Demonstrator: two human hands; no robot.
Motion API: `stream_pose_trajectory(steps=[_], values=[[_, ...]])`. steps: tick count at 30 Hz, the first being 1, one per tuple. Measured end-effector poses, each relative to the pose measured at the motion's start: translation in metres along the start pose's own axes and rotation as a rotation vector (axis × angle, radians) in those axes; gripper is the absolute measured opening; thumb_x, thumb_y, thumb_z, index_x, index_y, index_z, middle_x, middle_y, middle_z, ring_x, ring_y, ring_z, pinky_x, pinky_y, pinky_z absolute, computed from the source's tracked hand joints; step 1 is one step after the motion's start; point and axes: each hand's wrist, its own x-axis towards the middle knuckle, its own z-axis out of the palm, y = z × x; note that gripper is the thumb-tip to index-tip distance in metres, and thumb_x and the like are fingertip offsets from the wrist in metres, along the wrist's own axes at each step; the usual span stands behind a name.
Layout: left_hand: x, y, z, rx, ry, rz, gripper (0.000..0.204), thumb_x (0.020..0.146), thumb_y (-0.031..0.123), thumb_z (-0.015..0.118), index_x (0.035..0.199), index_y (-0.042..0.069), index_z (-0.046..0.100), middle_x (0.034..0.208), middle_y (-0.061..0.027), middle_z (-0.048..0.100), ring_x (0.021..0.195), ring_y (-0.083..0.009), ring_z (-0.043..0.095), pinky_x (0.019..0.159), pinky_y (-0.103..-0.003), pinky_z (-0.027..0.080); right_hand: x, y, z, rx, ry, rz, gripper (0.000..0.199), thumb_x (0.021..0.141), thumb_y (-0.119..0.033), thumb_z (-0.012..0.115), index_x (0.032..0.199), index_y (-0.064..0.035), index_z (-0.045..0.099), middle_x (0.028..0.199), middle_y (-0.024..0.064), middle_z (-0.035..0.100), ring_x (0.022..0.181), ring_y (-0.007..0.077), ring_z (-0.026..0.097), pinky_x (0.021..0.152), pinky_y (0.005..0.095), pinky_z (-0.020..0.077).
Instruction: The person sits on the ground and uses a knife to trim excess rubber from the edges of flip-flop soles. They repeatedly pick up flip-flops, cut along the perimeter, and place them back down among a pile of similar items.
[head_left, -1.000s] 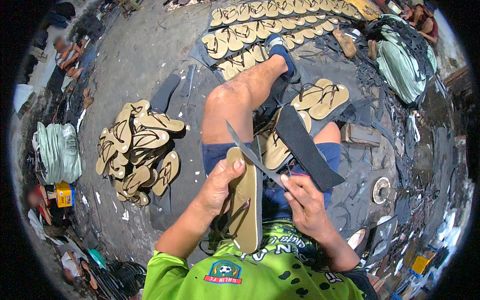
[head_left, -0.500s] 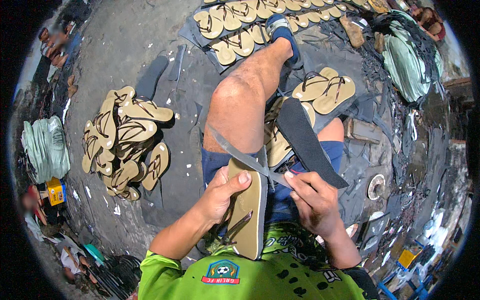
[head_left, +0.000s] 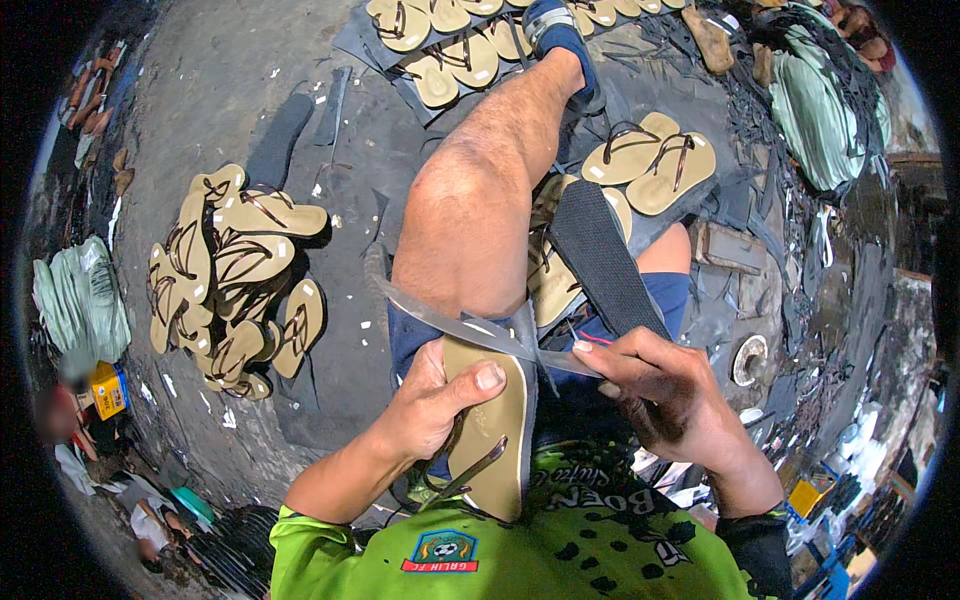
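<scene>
My left hand [head_left: 440, 400] is closed round a tan flip-flop [head_left: 487, 420] with a dark brown strap, its thumb pressed on the footbed. The flip-flop stands lengthwise against my lap, toe end away from me. In my right hand [head_left: 665, 390] is one end of a long, thin grey knife [head_left: 455, 325], pinched between thumb and fingers. Its blade slants across the flip-flop's toe end, the tip pointing left over my thigh. Grey sole material shows along the flip-flop's right edge, with a thin trimming by the blade.
A heap of flip-flops [head_left: 240, 270] lies on the left. A black textured sole [head_left: 605, 260] rests over more flip-flops between my legs. A pair [head_left: 650, 165] lies beyond it, and rows of others [head_left: 470, 60] lie at the back. A stone block [head_left: 728, 248] sits to the right.
The knife has shifted left, its blade now lying further across the toe end. My right wrist has swung outward to the right. The left hand keeps its hold on the flip-flop.
</scene>
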Motion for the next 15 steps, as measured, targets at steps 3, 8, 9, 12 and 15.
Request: stream_pose_trajectory(steps=[3, 8, 9, 12, 15], values=[[0.001, -0.003, 0.000, 0.024, 0.002, -0.002, 0.029, 0.087, 0.027, 0.069, 0.100, 0.002, 0.064, 0.083, -0.0028, 0.067, 0.073, -0.0083, 0.061, 0.067, -0.024, 0.049, 0.010, -0.004, -0.006, -0.011, -0.055, -0.001, 0.061, 0.076, 0.002, 0.068, 0.131, -0.0208, 0.058, 0.084, 0.0079, 0.057, 0.071, 0.0276, 0.061, 0.062, 0.0369, 0.0493], [0.003, -0.004, 0.006, 0.144, -0.039, 0.009, 0.025, 0.088, 0.022, 0.069, 0.101, 0.002, 0.065, 0.086, -0.0008, 0.066, 0.076, -0.0073, 0.059, 0.068, -0.024, 0.048, 0.023, -0.006, -0.026, 0.046, -0.241, 0.018, 0.058, 0.078, -0.001, 0.067, 0.133, -0.0178, 0.055, 0.085, 0.0088, 0.059, 0.072, 0.0299, 0.061, 0.062, 0.0379, 0.0499], [0.004, -0.004, 0.009, 0.177, -0.088, 0.006, 0.024, 0.088, 0.021, 0.069, 0.102, 0.002, 0.065, 0.087, -0.0004, 0.066, 0.076, -0.0073, 0.059, 0.069, -0.024, 0.048, 0.029, -0.004, -0.027, 0.031, -0.265, -0.007, 0.055, 0.080, -0.001, 0.066, 0.132, -0.0156, 0.056, 0.088, 0.0093, 0.060, 0.073, 0.0304, 0.061, 0.063, 0.0379, 0.0502], [0.009, -0.002, 0.020, 0.185, -0.212, 0.012, 0.022, 0.089, 0.016, 0.069, 0.106, 0.002, 0.064, 0.092, 0.0004, 0.065, 0.081, -0.0071, 0.059, 0.071, -0.025, 0.048, 0.035, -0.001, -0.026, 0.024, -0.268, -0.111, 0.048, 0.083, -0.002, 0.062, 0.130, -0.0094, 0.056, 0.099, 0.0114, 0.064, 0.078, 0.0320, 0.061, 0.067, 0.0380, 0.0509], [0.006, 0.002, 0.014, 0.089, -0.241, -0.021, 0.026, 0.087, 0.015, 0.072, 0.108, 0.001, 0.065, 0.095, -0.0002, 0.067, 0.084, -0.0069, 0.060, 0.074, -0.025, 0.049, 0.034, 0.012, -0.018, 0.090, -0.195, -0.216, 0.036, 0.093, -0.007, 0.055, 0.129, -0.0019, 0.056, 0.111, 0.0119, 0.066, 0.081, 0.0257, 0.061, 0.069, 0.0349, 0.0507]])
